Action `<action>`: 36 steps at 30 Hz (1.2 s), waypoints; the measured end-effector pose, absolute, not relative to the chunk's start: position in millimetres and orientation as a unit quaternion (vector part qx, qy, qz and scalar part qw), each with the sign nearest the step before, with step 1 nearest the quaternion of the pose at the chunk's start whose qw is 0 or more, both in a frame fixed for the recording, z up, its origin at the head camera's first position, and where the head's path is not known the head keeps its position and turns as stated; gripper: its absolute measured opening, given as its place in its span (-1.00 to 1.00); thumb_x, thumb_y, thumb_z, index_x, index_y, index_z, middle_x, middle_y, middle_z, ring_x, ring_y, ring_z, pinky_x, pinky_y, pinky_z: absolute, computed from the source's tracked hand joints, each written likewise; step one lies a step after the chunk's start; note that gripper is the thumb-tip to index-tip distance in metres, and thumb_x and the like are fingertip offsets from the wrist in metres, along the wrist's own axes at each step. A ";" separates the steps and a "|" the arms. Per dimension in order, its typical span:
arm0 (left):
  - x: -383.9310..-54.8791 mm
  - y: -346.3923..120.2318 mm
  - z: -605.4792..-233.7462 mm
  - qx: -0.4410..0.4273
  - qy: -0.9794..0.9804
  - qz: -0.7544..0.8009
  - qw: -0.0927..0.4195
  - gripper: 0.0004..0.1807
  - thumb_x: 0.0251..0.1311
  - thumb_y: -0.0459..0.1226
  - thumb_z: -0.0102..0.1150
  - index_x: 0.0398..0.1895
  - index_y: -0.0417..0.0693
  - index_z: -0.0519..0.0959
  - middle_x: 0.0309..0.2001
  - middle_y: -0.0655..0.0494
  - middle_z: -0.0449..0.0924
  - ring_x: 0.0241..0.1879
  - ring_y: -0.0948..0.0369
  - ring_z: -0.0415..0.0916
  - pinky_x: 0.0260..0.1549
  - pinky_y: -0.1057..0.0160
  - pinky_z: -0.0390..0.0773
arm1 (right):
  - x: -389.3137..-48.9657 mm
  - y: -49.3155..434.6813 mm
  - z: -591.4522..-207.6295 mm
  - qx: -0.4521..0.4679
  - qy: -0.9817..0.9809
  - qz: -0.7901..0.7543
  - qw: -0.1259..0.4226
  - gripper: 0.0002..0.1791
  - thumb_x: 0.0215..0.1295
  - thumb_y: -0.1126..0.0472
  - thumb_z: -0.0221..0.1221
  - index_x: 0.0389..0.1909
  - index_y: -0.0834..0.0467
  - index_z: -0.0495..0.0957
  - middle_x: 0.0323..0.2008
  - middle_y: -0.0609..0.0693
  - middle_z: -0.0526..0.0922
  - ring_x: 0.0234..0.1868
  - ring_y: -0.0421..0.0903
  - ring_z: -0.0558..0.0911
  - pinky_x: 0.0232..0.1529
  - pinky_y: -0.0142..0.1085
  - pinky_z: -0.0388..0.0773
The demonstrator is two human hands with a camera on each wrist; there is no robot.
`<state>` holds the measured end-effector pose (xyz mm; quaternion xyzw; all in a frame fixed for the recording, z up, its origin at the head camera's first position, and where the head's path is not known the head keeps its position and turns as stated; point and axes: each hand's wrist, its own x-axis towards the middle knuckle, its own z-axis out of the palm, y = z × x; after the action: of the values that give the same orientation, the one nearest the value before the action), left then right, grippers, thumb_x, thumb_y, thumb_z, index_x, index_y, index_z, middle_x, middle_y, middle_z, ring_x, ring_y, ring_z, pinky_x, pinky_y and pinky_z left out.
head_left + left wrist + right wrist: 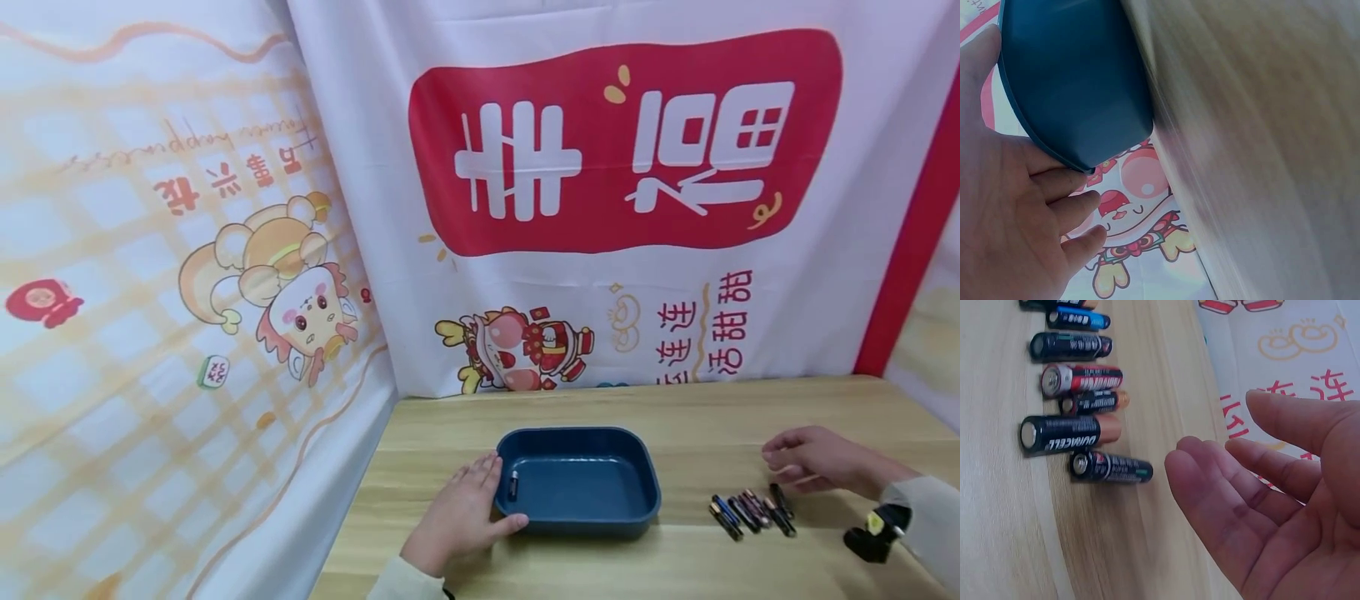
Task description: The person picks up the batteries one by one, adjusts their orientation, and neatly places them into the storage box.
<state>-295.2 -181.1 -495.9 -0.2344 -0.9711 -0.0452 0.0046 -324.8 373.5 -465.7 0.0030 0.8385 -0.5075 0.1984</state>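
Note:
A dark blue rectangular tray (577, 528) stands on the table, with a single small battery (513, 485) inside near its left wall. My left hand (463, 512) rests against the tray's left end, fingers fairly straight along the rim and thumb at the near corner. To the right of the tray lies a loose row of several batteries (726, 518), among them a Duracell one (1063, 434), a red one (1082, 379) and a blue one (1079, 319). Beside the row's right end, my right hand (821, 458) hovers with loosely bent fingers, nothing between them.
The wooden table (442, 425) ends at a white printed cloth (637, 333) hanging behind it. Another patterned cloth (150, 375) hangs along the left side. A black strap-like device (873, 537) sits at my right wrist.

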 end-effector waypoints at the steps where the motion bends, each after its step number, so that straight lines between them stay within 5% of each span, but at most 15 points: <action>1: -294.6 -182.4 -496.6 -0.236 -0.971 -0.046 0.003 0.13 0.12 0.52 -0.30 0.52 -0.12 0.08 0.51 0.03 0.01 0.48 0.10 -0.06 0.37 -0.07 0.04 | -324.4 374.5 -468.4 0.005 0.836 -0.511 0.200 -0.46 0.41 0.20 0.12 0.17 0.57 0.30 -0.15 0.15 0.63 -0.16 0.05 0.64 -0.16 -0.04 0.64; 25: -299.6 -190.9 -497.8 -0.240 -0.969 -0.057 -0.002 0.14 0.10 0.52 -0.28 0.53 -0.11 0.05 0.53 0.05 -0.04 0.49 0.10 -0.11 0.38 -0.07 -0.02 | -327.6 392.0 -489.6 0.033 0.880 -0.437 0.185 -0.54 0.41 0.15 0.13 -0.02 0.55 0.43 -0.34 0.04 0.56 -0.35 -0.03 0.55 -0.32 -0.12 0.60; 36: -301.5 -183.5 -497.2 -0.253 -0.966 -0.059 0.004 0.13 0.15 0.49 -0.26 0.52 -0.17 0.05 0.51 -0.02 -0.02 0.48 0.08 -0.08 0.38 -0.09 0.00 | -320.5 387.3 -493.3 0.036 0.865 -0.458 0.200 -0.65 0.35 0.29 0.14 -0.05 0.53 0.45 -0.37 0.06 0.52 -0.37 -0.02 0.53 -0.34 -0.11 0.63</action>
<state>-301.5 -183.5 -497.2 -0.2527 -0.9657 -0.0595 0.0044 -320.5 387.3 -493.3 0.0365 0.8654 -0.4581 0.1997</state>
